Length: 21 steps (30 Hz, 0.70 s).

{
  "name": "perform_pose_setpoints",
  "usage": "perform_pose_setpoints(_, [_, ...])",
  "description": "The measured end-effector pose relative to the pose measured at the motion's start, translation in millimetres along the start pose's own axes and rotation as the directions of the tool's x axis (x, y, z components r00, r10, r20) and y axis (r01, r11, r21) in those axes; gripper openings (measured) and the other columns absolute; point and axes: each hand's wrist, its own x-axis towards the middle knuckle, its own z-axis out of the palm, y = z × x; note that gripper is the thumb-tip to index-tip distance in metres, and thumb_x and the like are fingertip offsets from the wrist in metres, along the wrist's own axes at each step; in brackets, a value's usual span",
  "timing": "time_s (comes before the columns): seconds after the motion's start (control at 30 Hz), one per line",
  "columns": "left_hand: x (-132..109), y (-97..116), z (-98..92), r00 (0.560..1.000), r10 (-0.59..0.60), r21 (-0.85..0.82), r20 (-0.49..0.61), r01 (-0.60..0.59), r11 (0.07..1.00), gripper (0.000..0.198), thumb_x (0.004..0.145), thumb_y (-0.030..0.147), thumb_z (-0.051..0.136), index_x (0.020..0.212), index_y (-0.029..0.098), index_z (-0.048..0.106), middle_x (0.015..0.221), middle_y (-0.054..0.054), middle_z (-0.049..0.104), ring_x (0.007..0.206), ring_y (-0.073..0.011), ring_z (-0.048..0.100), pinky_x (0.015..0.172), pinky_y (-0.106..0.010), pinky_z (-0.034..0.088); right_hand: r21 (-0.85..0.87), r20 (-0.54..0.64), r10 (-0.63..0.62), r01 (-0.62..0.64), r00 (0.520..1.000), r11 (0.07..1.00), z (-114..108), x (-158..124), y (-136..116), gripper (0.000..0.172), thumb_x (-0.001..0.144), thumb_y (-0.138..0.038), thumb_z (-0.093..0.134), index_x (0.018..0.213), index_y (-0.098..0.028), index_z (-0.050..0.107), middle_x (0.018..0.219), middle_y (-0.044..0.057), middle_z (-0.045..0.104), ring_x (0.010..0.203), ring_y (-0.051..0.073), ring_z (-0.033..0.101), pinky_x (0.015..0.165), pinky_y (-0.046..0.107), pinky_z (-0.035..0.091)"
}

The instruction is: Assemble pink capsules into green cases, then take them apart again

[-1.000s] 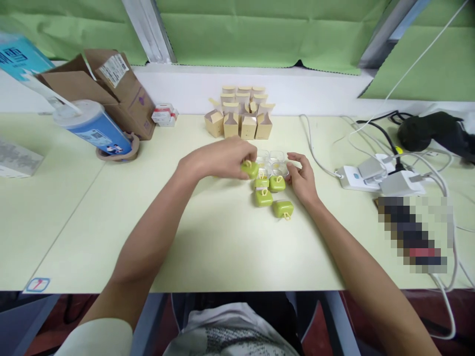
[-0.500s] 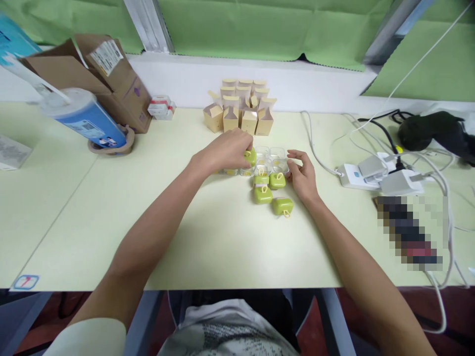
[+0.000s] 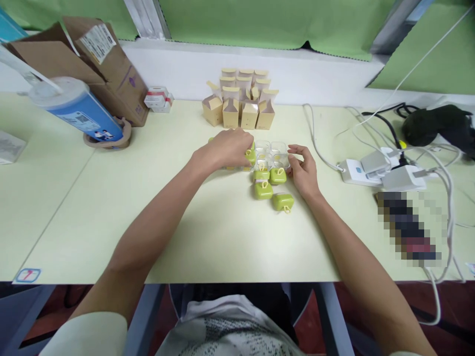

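My left hand [image 3: 229, 147] is closed over a small green case with a yellow loop [image 3: 251, 155], at the middle of a clear plastic tray with cup-shaped compartments [image 3: 278, 147]. The hand and wrist hide much of the tray's left part, where a bit of green shows behind the wrist. At the tray's right end, the curved thumb and fingers of my right hand [image 3: 306, 174] grip its edge. Several more green cases with loops [image 3: 263, 190] lie just in front of the tray, and one case [image 3: 283, 201] lies on its side nearest to me.
Several open tan cartons [image 3: 249, 114] stand in rows behind the tray. On the left are a cardboard box [image 3: 124, 91], a blue-and-white canister [image 3: 87, 116] and small white-red boxes [image 3: 159, 99]. A power strip [image 3: 358, 173] with chargers and cables lies on the right.
The whole view has shifted slightly, with the table sitting a little higher in the picture. Both hands stay in nearly the same place at the tray, the left still on the green case.
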Motion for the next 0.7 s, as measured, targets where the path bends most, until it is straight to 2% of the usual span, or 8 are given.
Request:
perform_pose_setpoints(0.07, [1.3, 2.3, 0.6, 1.000, -0.022, 0.094, 0.013, 0.020, 0.995, 0.017, 0.080, 0.029, 0.082, 0.085, 0.020, 0.069, 0.076, -0.008, 0.065, 0.082, -0.0309, 0.068, 0.070, -0.038, 0.040, 0.003, 0.000, -0.006, 0.006, 1.000, 1.000, 0.1, -0.5, -0.1, 0.048, 0.098, -0.070, 0.064, 0.128, -0.033, 0.064, 0.139, 0.007, 0.064, 0.069, 0.016, 0.062, 0.068, 0.039, 0.061])
perform_pose_setpoints(0.13, [2.1, 4.2, 0.9, 1.000, -0.013, 0.115, 0.012, 0.012, 0.993, 0.017, 0.080, 0.028, 0.082, 0.084, 0.019, 0.069, 0.076, -0.008, 0.065, 0.081, -0.0304, 0.068, 0.069, -0.038, 0.040, 0.014, 0.000, -0.007, 0.007, 1.000, 1.000, 0.4, -1.1, -0.9, 0.046, 0.098, -0.070, 0.066, 0.126, -0.033, 0.065, 0.141, 0.007, 0.064, 0.068, 0.016, 0.062, 0.068, 0.039, 0.061])
perform_pose_setpoints(0.37, [2.2, 3.0, 4.5, 0.999, 0.038, 0.101, -0.019, -0.036, 0.994, 0.019, 0.076, 0.021, 0.086, 0.085, 0.020, 0.069, 0.086, -0.009, 0.069, 0.089, -0.0312, 0.069, 0.071, -0.037, 0.040, 0.014, -0.010, 0.002, -0.002, 1.000, 1.000, 1.1, -1.3, -2.7, 0.050, 0.096, -0.074, 0.066, 0.126, -0.033, 0.065, 0.140, 0.007, 0.065, 0.067, 0.015, 0.062, 0.066, 0.038, 0.061])
perform_pose_setpoints(0.53, [2.4, 1.9, 3.4, 0.999, 0.021, 0.088, 0.028, -0.023, 0.996, 0.020, 0.077, 0.023, 0.087, 0.091, 0.020, 0.073, 0.097, -0.010, 0.073, 0.095, -0.0324, 0.069, 0.075, -0.038, 0.041, 0.001, 0.008, 0.009, -0.009, 1.000, 1.000, 1.2, -0.3, -3.2, 0.048, 0.098, -0.071, 0.064, 0.127, -0.032, 0.063, 0.136, 0.007, 0.065, 0.066, 0.016, 0.060, 0.064, 0.037, 0.060])
perform_pose_setpoints(0.7, [3.2, -2.6, 5.0, 0.999, 0.046, 0.074, -0.005, -0.046, 0.996, 0.012, 0.078, 0.018, 0.081, 0.085, 0.020, 0.072, 0.092, -0.010, 0.072, 0.092, -0.0309, 0.068, 0.074, -0.037, 0.039, 0.020, 0.010, 0.001, -0.001, 1.000, 1.000, 1.1, -1.1, -3.6, 0.045, 0.098, -0.067, 0.066, 0.126, -0.032, 0.064, 0.138, 0.007, 0.064, 0.068, 0.015, 0.060, 0.066, 0.037, 0.060])
